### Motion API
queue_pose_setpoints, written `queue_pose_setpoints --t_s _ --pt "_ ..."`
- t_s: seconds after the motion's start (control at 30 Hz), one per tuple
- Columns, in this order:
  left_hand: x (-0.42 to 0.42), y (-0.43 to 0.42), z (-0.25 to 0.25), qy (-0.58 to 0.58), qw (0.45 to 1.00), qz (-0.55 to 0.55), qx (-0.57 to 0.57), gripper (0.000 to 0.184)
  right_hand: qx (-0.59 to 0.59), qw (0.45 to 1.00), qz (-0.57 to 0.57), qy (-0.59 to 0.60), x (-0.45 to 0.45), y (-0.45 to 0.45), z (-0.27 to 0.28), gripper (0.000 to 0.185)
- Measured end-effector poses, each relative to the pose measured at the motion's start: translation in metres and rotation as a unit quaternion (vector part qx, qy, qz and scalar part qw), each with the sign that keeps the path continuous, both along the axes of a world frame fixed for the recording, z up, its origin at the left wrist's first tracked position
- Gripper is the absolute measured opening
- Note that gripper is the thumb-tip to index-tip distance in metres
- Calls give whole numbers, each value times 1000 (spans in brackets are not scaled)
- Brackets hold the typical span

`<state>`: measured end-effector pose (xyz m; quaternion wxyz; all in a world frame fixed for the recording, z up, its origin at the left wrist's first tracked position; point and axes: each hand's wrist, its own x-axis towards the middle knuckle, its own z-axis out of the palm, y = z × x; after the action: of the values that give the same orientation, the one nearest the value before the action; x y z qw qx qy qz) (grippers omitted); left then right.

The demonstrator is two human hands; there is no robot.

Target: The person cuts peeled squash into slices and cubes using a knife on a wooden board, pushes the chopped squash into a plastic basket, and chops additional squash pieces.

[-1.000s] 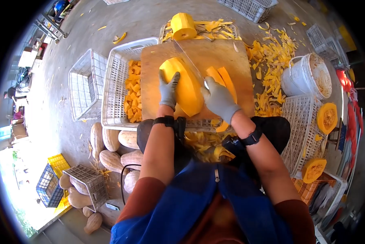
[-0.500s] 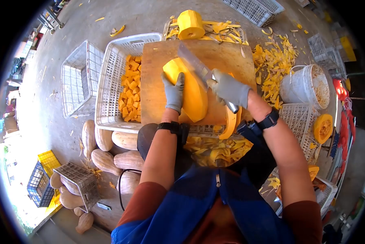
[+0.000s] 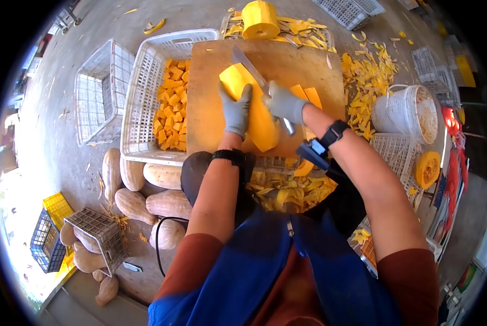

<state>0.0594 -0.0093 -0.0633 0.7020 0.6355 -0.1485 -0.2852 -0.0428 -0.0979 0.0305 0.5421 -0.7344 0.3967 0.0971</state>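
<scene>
A peeled orange pumpkin piece (image 3: 263, 127) lies lengthwise on the wooden cutting board (image 3: 211, 62). My left hand (image 3: 236, 113), in a grey glove, presses on its left side with the thumb lying over the top. My right hand (image 3: 286, 103), also gloved, is closed round the handle of a large kitchen knife (image 3: 247, 66). The blade lies along the pumpkin's upper right side, and its lower part is hidden by the glove. Cut pumpkin slices (image 3: 312, 96) rest on the board beyond the right hand.
Left of the board stands a white crate (image 3: 140, 103) with pumpkin cubes (image 3: 171, 108). Another peeled pumpkin chunk (image 3: 259, 20) sits behind the board among peelings. Whole pumpkins (image 3: 167, 204) lie on the floor at left. A white bucket (image 3: 393, 115) stands at right.
My right hand has moved left with the knife, bringing the blade close along the pumpkin's right side. The left hand keeps its hold. The view has shifted slightly.
</scene>
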Motion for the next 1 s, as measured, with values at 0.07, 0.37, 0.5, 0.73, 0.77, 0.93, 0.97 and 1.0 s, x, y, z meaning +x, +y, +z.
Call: queue_pose_setpoints --t_s 0.07,0.37,0.5,0.73,0.77,0.93,0.97,1.0 --pt "-1 -4 1 15 1000 -1 -12 89 8 1000 10 -5 -4 -3 24 26" --pt "-3 -5 -4 -26 999 27 24 89 -38 995 -16 87 -90 79 23 34" --pt "-2 -5 -4 -14 1000 3 4 82 -224 972 -65 -41 -106 117 -53 32" --pt "-6 0 -13 96 993 -2 -63 59 -288 952 -77 -66 -91 92 34 28" --pt "-5 3 -9 102 992 -18 -68 58 -287 955 -49 -54 -79 84 48 28" --pt "-5 -4 -23 49 998 22 -41 56 -283 958 48 1 -27 51 45 30" --pt "-8 -3 -21 62 997 23 -35 57 -245 968 54 29 -20 46 49 29" --pt "-10 -1 -14 74 997 25 -28 57 -209 975 52 46 -15 45 55 29"
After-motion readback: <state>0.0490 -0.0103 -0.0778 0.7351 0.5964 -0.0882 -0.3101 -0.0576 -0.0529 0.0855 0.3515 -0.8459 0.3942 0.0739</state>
